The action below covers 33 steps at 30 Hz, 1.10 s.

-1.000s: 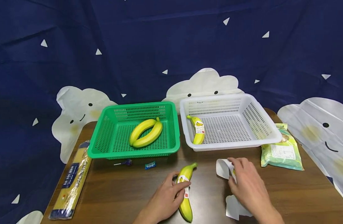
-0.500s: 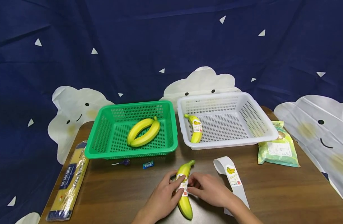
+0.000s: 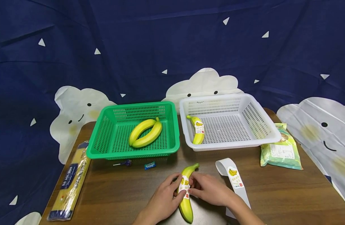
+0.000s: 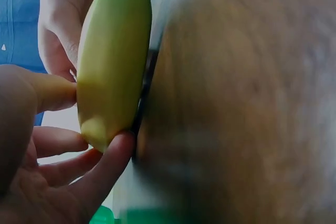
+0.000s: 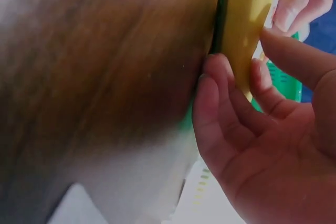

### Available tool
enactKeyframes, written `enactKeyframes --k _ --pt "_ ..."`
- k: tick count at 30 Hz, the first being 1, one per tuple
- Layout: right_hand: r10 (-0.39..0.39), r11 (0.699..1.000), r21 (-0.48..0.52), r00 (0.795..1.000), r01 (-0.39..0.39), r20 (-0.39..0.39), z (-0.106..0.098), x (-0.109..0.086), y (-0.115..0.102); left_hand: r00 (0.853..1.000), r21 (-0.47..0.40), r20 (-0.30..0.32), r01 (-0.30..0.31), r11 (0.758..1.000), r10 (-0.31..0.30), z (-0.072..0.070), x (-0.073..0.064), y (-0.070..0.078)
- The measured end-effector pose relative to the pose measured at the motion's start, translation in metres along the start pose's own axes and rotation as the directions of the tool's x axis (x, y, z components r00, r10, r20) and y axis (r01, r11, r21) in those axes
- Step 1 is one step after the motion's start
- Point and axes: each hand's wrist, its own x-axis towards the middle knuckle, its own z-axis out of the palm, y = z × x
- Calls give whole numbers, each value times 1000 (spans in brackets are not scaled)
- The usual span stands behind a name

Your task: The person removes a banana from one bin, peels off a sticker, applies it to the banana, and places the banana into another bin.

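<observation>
Grip: left hand (image 3: 167, 196) and right hand (image 3: 208, 189), equally near, hold opposite long sides of a curved yellow-green, white-labelled banana (image 3: 185, 209); on the brown wooden counter (image 3: 119, 193), its long axis runs stem-first toward the white perforated plastic basket (image 3: 231, 144).

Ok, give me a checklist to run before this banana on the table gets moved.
1. Label on the handled banana: ok, on its upper face.
2. Label edges flat: cannot tell, partly covered.
3. Both hands off: not ok, left hand and right hand both hold it.
4. Space in white basket: ok, one labelled banana near the left wall.
5. Bananas in green basket labelled: not ok, no label shows.
</observation>
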Motion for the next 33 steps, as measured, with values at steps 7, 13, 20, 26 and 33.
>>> enactKeyframes --k 7,13,20,26,33 --pt "-3 1000 -16 1000 3 -10 0 0 0 1000 -63 7 26 998 -25 1 0 0" --pt "-31 999 -21 999 30 -21 1 -1 -2 999 -101 7 46 994 -46 3 0 -2" --pt "-22 999 -26 1000 21 -14 2 -2 -3 999 -112 -18 40 993 -42 4 0 -1" --pt "-44 995 -91 999 42 -19 -1 -2 1 998 -70 -58 15 997 -19 5 -2 1" --pt "-66 988 -142 997 60 -38 -6 -4 6 995 -55 -44 92 994 -95 7 -5 6"
